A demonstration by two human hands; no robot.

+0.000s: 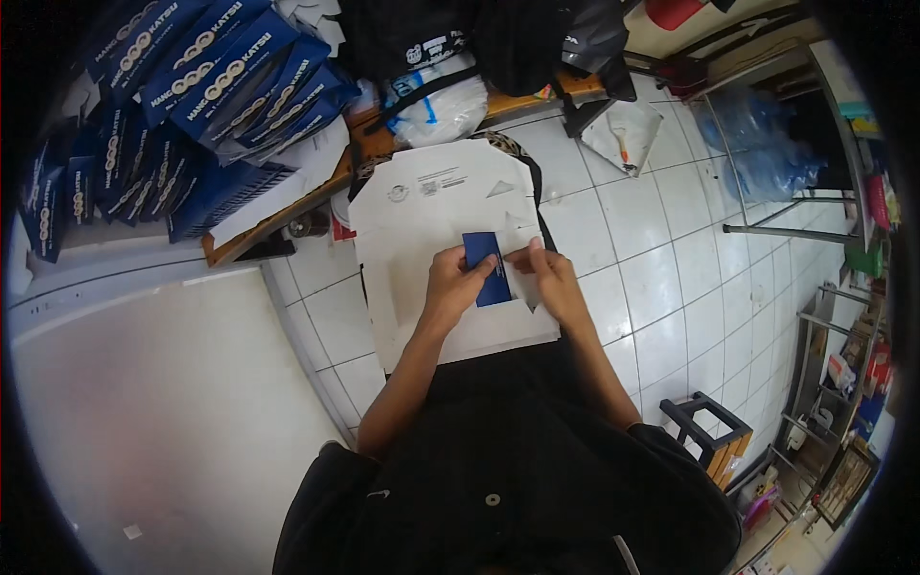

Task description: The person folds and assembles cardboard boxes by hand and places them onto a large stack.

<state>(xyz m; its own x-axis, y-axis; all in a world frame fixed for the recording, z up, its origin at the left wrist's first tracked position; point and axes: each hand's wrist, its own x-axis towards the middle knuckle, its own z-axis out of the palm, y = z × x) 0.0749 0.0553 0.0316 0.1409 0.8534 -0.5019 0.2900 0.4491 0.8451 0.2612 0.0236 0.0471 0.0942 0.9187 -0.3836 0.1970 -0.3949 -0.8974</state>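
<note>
The blue card piece (489, 278) lies between the two hands, over the near half of the white cardboard sheet (412, 249); the left hand (457, 289) pinches it from the left, thumb on top. The right hand (553, 278) is just beside its right edge with fingers curled, though whether they grip anything I cannot tell. Blue printed cartons (230, 86) are heaped far left.

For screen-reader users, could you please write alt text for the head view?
The left hand grips a blue cardboard piece, the right hand at its edge, over a white cardboard sheet. Blue printed packaging is piled upper left.
</note>
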